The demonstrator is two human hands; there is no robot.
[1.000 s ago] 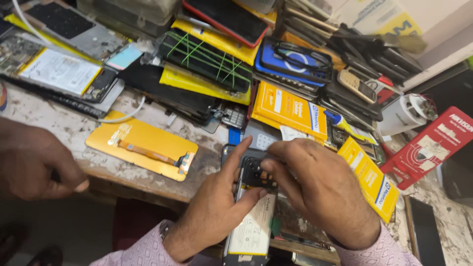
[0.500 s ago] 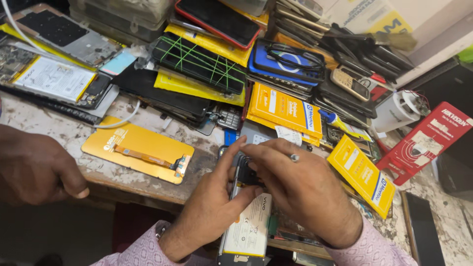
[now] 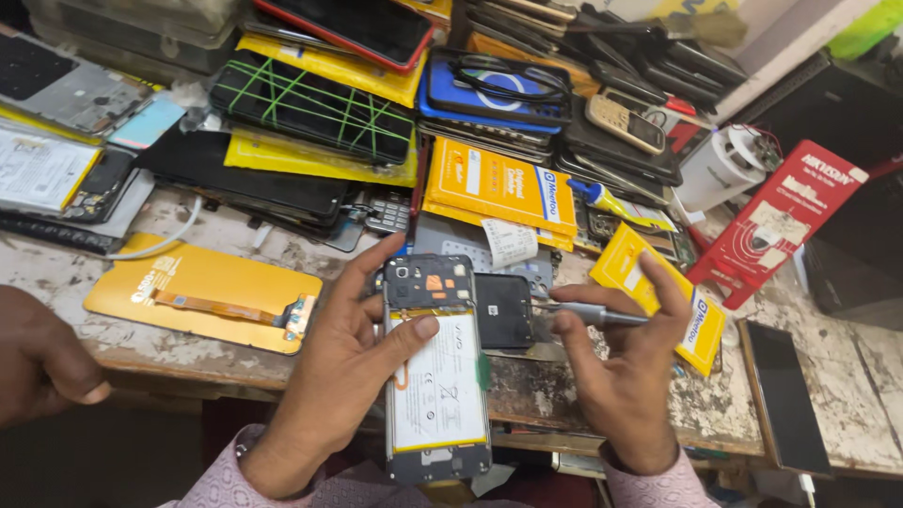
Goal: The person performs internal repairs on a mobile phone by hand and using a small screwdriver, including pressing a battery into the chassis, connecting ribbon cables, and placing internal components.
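Left hand point(image 3: 353, 353) cradling opened phone point(image 3: 435, 372), right hand point(image 3: 621, 362) pinching screwdriver point(image 3: 588, 313)

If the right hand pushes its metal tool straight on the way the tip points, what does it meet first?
The right hand holds a thin metal tool pointing left. Its tip is already at the small black part beside the opened phone, so it probably meets that first; depth is unclear.

Phone repair workshop — worn workbench point(image 3: 602, 395) stacked with dismantled phones point(image 3: 310, 108), packaged spare parts point(image 3: 499, 188) and display panels point(image 3: 202, 292).

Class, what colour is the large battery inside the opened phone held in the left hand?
White, seen in the head view: the battery fills the opened phone.
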